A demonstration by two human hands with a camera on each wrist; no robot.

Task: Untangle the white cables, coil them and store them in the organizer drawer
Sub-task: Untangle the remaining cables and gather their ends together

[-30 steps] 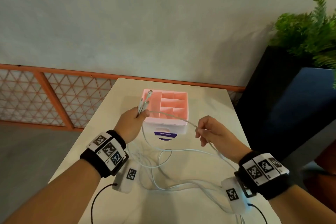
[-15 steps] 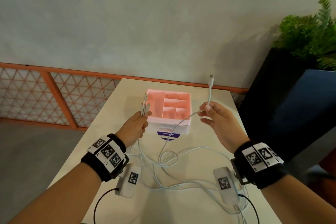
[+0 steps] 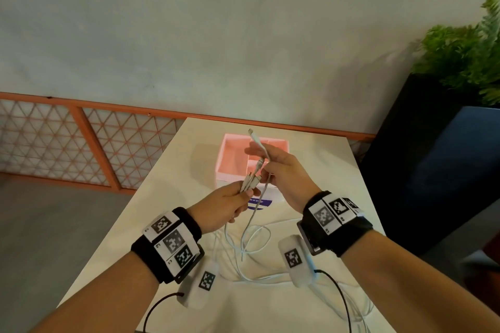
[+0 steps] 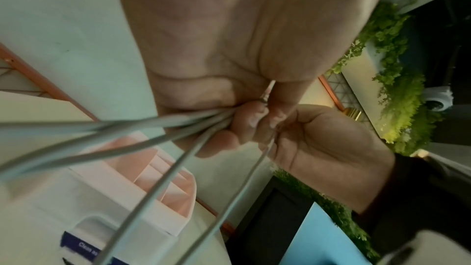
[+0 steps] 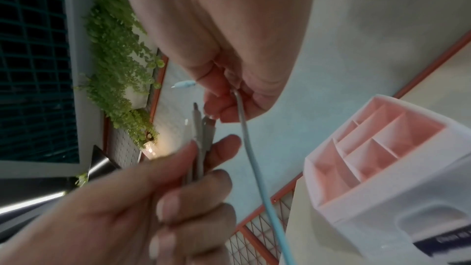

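Note:
My left hand (image 3: 244, 192) grips a bundle of white cable ends (image 3: 251, 178), their plugs pointing up towards the organizer. My right hand (image 3: 263, 162) is just above it and pinches another white cable end (image 3: 255, 139), plug upward. The cables' slack (image 3: 254, 249) lies in tangled loops on the table between my wrists. The organizer (image 3: 235, 159), white outside with pink compartments, stands behind both hands. In the left wrist view several strands (image 4: 153, 128) fan out from the curled fingers. In the right wrist view the pinched cable (image 5: 246, 134) hangs down beside the left hand's plugs (image 5: 201, 128).
The cream table (image 3: 324, 159) ends close on the left and right. A black planter with a green fern (image 3: 460, 67) stands at the right. An orange lattice railing (image 3: 81, 143) runs behind the table at the left. Black camera leads (image 3: 335, 295) trail near my forearms.
My right hand has swung left with its cable end, from out at the right to just above the left hand's bundle. The left hand has shifted right and a little up.

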